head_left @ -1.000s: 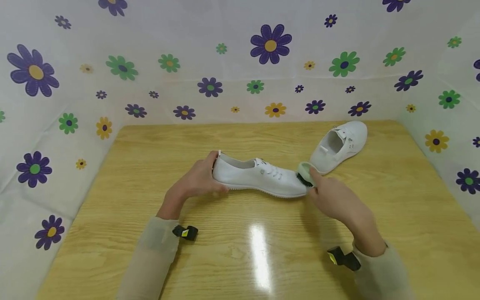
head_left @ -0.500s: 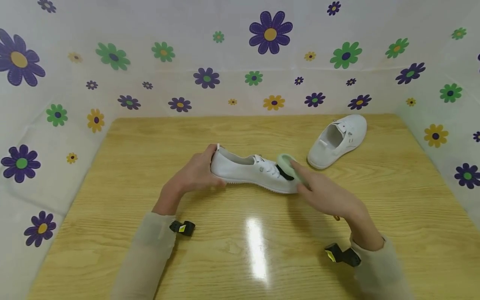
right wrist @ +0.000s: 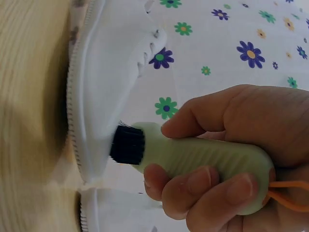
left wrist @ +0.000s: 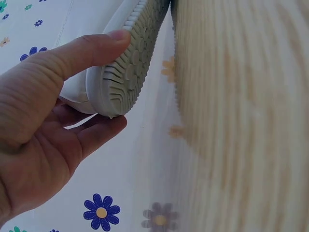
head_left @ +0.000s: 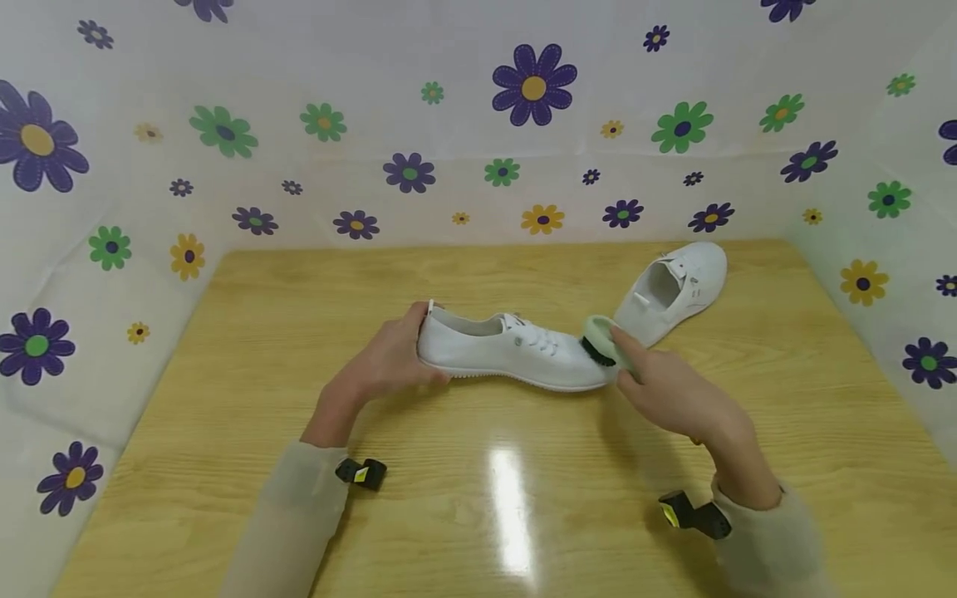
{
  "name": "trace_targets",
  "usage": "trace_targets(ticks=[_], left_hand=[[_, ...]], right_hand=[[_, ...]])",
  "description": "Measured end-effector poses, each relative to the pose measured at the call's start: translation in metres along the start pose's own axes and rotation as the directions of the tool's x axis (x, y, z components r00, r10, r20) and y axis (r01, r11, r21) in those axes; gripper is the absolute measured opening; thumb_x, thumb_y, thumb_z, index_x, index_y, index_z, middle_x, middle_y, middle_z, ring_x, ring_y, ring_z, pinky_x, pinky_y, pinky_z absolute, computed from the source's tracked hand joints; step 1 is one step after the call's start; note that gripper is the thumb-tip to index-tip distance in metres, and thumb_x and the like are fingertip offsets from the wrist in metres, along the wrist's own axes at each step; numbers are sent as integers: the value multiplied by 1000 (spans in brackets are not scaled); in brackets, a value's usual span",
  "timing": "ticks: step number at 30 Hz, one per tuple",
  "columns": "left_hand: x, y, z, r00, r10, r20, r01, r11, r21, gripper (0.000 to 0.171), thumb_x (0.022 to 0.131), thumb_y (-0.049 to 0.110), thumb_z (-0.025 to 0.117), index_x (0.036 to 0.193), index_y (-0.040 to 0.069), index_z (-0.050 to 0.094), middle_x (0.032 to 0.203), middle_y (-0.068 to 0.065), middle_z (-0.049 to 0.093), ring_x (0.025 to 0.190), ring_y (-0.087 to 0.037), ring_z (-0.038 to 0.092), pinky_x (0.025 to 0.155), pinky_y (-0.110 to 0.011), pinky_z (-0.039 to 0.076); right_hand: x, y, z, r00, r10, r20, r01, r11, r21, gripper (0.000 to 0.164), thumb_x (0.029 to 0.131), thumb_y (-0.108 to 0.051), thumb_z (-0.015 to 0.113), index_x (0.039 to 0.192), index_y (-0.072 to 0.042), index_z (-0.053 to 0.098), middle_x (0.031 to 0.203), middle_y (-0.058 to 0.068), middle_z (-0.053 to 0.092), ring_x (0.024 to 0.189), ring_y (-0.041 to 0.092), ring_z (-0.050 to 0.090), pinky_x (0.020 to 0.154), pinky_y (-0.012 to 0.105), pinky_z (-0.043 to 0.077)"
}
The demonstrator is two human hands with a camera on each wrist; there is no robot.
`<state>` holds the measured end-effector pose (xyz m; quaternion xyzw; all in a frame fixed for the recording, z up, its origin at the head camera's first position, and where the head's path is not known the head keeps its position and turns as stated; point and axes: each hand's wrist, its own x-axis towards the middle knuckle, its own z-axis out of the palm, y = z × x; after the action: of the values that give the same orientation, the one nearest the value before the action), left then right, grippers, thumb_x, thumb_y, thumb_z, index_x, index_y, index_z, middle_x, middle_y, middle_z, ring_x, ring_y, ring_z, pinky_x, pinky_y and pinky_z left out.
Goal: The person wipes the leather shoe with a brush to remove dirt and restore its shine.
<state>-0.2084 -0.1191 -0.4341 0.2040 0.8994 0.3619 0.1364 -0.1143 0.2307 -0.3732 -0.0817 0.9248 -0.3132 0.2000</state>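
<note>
Midway between the left and right edges of the worktop, and nearer its back edge than its front, we have a white shoe with its toe toward the right edge. Our left hand pinches it by the heel, the thumb on the sole's rim and the fingers behind; the wrist view shows that end raised clear of the wood. We cannot tell whether the toe touches down. With our right hand we hold a pale green brush, its grip wrapped round the handle and its dark bristles touching the shoe's upper near the toe. An orange cord hangs from the handle's end. Toward the back right corner we see a second white shoe, heel toward us. Flowered cloth rises behind the back edge.
</note>
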Motion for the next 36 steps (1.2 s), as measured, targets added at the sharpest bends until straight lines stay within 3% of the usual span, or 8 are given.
trace_targets(ticks=[3,6,10,15,18,21,32,36], left_hand=[[0,0,2,1000,14,4,-14,1000,12,91,71,18,88,141,5,33,122,-10,57,101,-26,58,88,-42,49],[1,2,4,999,32,19,-33,998,44,88,70,18,89,138,4,35,118,-10,58,98,-25,58,86,-40,50],[0,4,6,998,36,47,-40,996,80,89,70,20,90,138,4,36,114,-10,59,95,-24,59,83,-39,50],[-1,4,7,997,16,71,-23,995,95,92,71,23,90,142,5,34,113,-10,58,94,-24,58,81,-38,51],[-2,4,6,997,13,75,-21,994,110,93,72,25,89,143,5,32,113,-11,58,93,-24,58,81,-38,51],[-3,5,5,997,19,73,-27,992,121,93,72,25,89,143,5,32,113,-11,58,93,-24,58,81,-38,50],[-4,3,4,998,37,58,-45,989,139,94,72,26,89,143,5,32,112,-11,58,93,-24,58,82,-38,50],[-4,2,5,997,36,63,-44,990,135,94,72,27,89,143,5,32,113,-11,58,94,-24,58,81,-38,50]], right_hand=[[5,-2,6,998,-59,-23,60,998,29,62,105,-16,37,159,-4,9,110,20,60,57,17,45,54,35,45],[9,-3,11,990,-131,-44,133,991,35,60,106,-14,36,158,1,8,156,26,29,107,31,61,92,46,51],[9,-2,13,983,-177,-49,179,983,46,60,107,-14,33,157,3,4,163,22,9,148,36,17,115,56,22],[2,-4,10,981,-191,-31,192,979,74,63,108,-18,36,158,-1,3,160,24,21,135,35,39,108,53,37],[-3,-6,6,988,-154,5,153,986,73,66,107,-20,38,158,0,1,120,23,55,87,26,58,74,38,53],[-7,-6,1,995,-86,55,82,994,71,68,105,-21,39,158,1,1,76,7,46,54,15,37,42,27,36],[-5,1,-4,1000,-26,-13,25,998,-65,58,101,-14,37,144,22,20,74,8,43,55,16,39,45,29,37],[4,3,3,995,-54,-85,49,997,-55,35,102,-13,38,125,13,39,74,8,43,56,17,41,46,30,38]])
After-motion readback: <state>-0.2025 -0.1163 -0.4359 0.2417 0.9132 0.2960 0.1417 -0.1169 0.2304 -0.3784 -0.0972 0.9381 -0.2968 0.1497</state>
